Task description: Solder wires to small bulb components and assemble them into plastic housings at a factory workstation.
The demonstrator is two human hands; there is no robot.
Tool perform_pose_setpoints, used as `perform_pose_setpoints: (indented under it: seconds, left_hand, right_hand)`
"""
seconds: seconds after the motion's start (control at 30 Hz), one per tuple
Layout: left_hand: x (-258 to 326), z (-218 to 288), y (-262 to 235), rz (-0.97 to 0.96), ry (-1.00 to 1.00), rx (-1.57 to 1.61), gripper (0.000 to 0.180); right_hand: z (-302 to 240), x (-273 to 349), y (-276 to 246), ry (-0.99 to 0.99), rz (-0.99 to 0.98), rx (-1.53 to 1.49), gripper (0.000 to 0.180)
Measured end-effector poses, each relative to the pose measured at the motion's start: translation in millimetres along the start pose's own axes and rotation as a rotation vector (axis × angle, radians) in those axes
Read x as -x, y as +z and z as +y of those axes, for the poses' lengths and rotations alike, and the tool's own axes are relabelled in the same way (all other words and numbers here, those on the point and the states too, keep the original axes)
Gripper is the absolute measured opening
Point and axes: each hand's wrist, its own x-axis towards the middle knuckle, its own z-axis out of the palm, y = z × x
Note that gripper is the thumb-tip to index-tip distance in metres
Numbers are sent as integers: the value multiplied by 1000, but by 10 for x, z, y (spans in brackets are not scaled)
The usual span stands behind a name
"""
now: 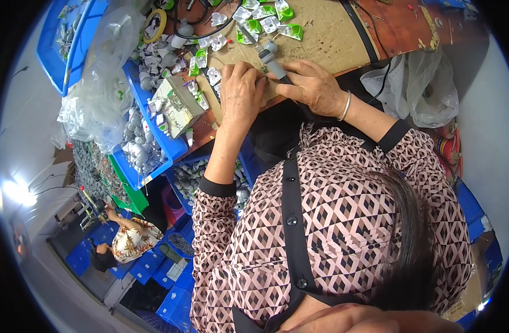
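Note:
My right hand (316,90) is closed around the grey handle of a soldering iron (273,66), whose thin metal barrel points up and left over the cardboard. Close beside it, my left hand (240,93) has its fingers bent together at the cardboard's near edge; what they pinch is hidden or too small to name. A small grey rounded part (271,46) shows next to the iron. Beyond both hands lie several white and green plastic shells (254,26) in loose rows on the cardboard sheet (326,33).
To the left stand a blue tray (164,145) of grey and white parts and a dirty whitish block (179,105). A roll of yellow tape (154,26) lies behind them. Clear plastic bags (429,91) hang at the right. Another person (133,240) works at the far lower left.

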Motion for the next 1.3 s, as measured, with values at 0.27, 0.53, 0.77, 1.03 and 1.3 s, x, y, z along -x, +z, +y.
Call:
perform_pose_setpoints:
  seconds: [0.27,0.53,0.77,1.03,1.3]
  left_hand:
    - [25,54,76,64,-78,58,8]
    - [-55,10,162,164,159,117,10]
    - [-35,-18,198,157,31,180,11]
    - [-5,46,225,230,-7,168,9]
    - [54,31,260,238,-63,199,10]
  right_hand:
    - [-1,-14,-134,100,113,-122,25]
    - [23,162,-434,57,122,-153,38]
    - [-38,349,-852,109,58,-350,34]
    - [35,343,-1062,443,-70,-707,23]
    - [98,343,-1001,435,-31,-693,25]
